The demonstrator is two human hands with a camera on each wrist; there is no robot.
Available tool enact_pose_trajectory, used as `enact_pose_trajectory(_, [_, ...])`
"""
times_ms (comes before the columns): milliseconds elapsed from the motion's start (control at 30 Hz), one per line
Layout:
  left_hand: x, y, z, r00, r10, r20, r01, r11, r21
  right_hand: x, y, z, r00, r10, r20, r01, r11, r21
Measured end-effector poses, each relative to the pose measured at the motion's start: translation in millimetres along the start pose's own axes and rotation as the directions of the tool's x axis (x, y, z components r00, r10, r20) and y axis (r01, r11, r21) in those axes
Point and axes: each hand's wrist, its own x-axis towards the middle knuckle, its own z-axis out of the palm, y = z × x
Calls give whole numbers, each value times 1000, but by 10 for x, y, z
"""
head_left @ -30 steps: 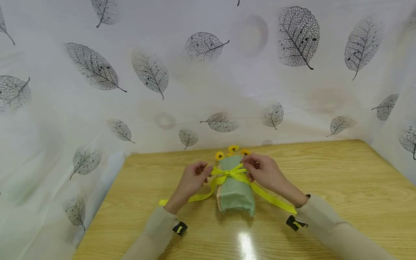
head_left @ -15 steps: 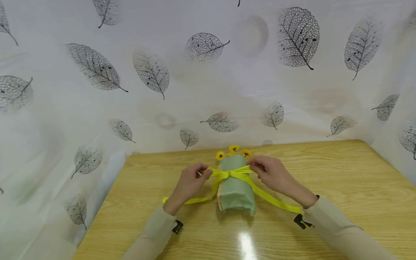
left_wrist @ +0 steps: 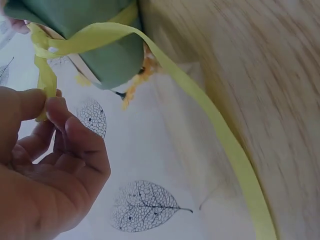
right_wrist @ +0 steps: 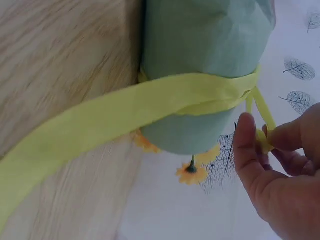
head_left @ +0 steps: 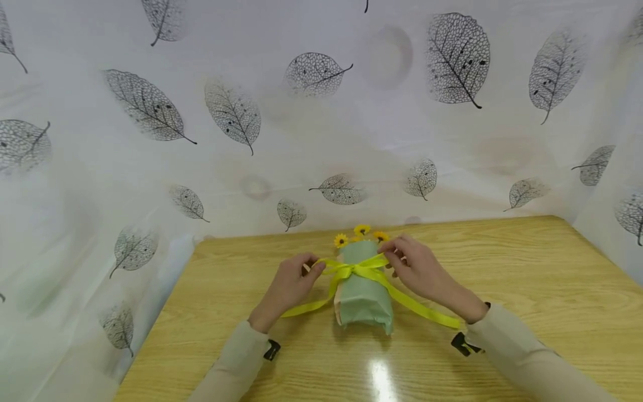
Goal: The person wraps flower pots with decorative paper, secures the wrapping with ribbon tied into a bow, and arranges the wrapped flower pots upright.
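Note:
A bouquet wrapped in green paper (head_left: 364,304) lies on the table, its yellow flowers (head_left: 361,229) poking out at the far end. Around its middle runs a yellow ribbon (head_left: 412,305), tied in a bow with the knot on top. My left hand (head_left: 288,285) pinches the bow's left loop between thumb and forefinger; the left wrist view shows the ribbon loop (left_wrist: 46,80) in those fingertips. On the other side my right hand (head_left: 422,271) pinches the right loop, part of which its fingers hide in the right wrist view. Both ribbon tails hang down toward the wrists.
The wooden table (head_left: 527,268) extends to both sides of the bouquet. Behind it hangs a white curtain (head_left: 321,134) printed with dark leaves. Black buckles (head_left: 464,344) dangle from straps at both wrists.
Over the last second my right hand has drawn outward to the right, and then risen slightly. The right loop spreads wider. My left hand has shifted only a little, and the bouquet stays in place.

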Motion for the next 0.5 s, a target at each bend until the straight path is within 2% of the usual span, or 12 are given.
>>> enact_pose_trajectory(33, [7, -3, 0, 999, -28, 15, 29, 998, -50, 8, -24, 3, 997, 71, 21, -72, 996, 61])
enact_pose_trajectory(100, [23, -1, -1, 994, -92, 52, 99, 981, -165, 25, -67, 9, 980, 186, 69, -195, 967, 162])
enact_pose_trajectory(167, [44, 19, -2, 985, -147, 88, 166, 943, -287, 47, -103, 18, 958, 268, 101, -284, 930, 234])
enact_pose_trajectory(233, [65, 47, -1, 971, -202, 126, 236, 881, -410, 71, -132, 23, 940, 322, 116, -342, 893, 294])
enact_pose_trajectory(333, [91, 91, 12, 952, -240, 192, 307, 774, -554, 108, -161, 26, 924, 365, 116, -382, 862, 332])
enact_pose_trajectory(400, [98, 115, 25, 938, -240, 248, 345, 694, -632, 129, -176, 22, 917, 384, 112, -398, 857, 326])
enact_pose_trajectory(500, [105, 132, 45, 925, -209, 316, 376, 609, -698, 151, -191, 23, 917, 385, 99, -397, 877, 269])
